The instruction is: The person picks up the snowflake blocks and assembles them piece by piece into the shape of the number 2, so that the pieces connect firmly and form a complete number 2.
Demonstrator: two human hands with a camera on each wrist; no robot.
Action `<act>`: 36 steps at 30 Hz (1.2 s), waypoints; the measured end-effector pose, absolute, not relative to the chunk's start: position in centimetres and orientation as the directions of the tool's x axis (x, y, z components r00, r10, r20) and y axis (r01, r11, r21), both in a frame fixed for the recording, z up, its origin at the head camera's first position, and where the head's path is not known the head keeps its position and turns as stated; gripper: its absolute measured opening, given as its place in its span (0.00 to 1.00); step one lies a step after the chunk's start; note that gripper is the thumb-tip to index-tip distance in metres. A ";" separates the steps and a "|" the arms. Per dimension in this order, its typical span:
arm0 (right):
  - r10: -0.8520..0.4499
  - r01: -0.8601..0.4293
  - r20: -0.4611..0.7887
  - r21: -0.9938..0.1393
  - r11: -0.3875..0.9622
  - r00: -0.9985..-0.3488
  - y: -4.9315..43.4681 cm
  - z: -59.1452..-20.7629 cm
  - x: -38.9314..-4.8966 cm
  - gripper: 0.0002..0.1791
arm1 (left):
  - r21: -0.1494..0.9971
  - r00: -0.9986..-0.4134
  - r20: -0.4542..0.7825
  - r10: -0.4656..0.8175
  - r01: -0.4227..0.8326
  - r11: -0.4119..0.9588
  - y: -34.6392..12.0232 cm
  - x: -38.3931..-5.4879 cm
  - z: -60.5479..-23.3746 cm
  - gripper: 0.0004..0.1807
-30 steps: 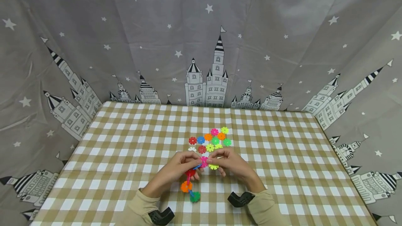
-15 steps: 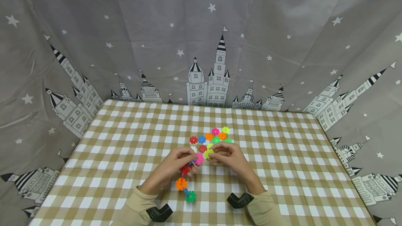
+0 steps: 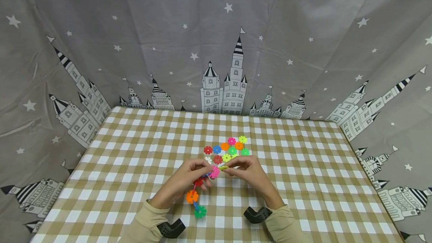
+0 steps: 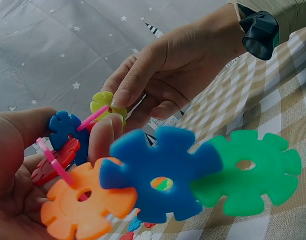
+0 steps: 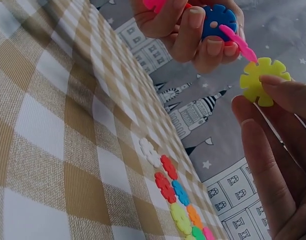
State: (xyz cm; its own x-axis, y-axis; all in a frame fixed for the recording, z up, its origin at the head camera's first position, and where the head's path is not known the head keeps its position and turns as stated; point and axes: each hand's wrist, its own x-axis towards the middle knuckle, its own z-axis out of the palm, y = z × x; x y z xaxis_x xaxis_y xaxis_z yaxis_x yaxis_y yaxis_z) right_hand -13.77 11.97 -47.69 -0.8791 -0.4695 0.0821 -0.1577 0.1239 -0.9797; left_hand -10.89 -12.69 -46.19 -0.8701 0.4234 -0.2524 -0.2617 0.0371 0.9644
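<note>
My left hand (image 3: 189,175) grips a chain of slotted flower-shaped interlocking discs. From its fingers hang an orange disc (image 3: 192,197), a large-looking blue disc (image 4: 143,150) and a green disc (image 3: 200,212). Farther up the chain are a red disc (image 4: 58,160), another blue disc (image 5: 208,31) and, at the end, a pink disc (image 3: 214,172). My right hand (image 3: 249,170) pinches a yellow disc (image 5: 251,80) between thumb and fingers. The yellow disc stands edge to edge with the pink one; whether their slots are engaged cannot be told.
Several loose discs lie flat beyond the hands, among them a red disc (image 3: 207,150), a white disc (image 3: 208,159) and a green disc (image 3: 245,152). A checked tablecloth (image 3: 135,141) covers the table. Behind it hangs a grey curtain (image 3: 168,18) with castles.
The right hand has lifted the yellow disc beside the pink one and turned it nearly edge-on. The left hand has shifted slightly left, its chain swinging left too.
</note>
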 end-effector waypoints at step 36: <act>-0.454 -0.589 0.478 -0.797 0.135 -0.751 10.7 -48.8 -13.6 0.06 | 0.981 -0.884 -0.191 0.427 -0.165 0.098 -13.4 -11.1 -46.3 0.16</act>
State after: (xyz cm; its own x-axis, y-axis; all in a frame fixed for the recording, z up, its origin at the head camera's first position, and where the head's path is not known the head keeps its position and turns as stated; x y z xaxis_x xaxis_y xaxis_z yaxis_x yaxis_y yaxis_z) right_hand -13.55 10.73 -48.85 -0.7515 -0.4545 0.4783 -0.5890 0.1355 -0.7967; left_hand -11.11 -13.39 -46.34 -0.8837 0.4273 -0.1911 -0.1650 0.0975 0.9815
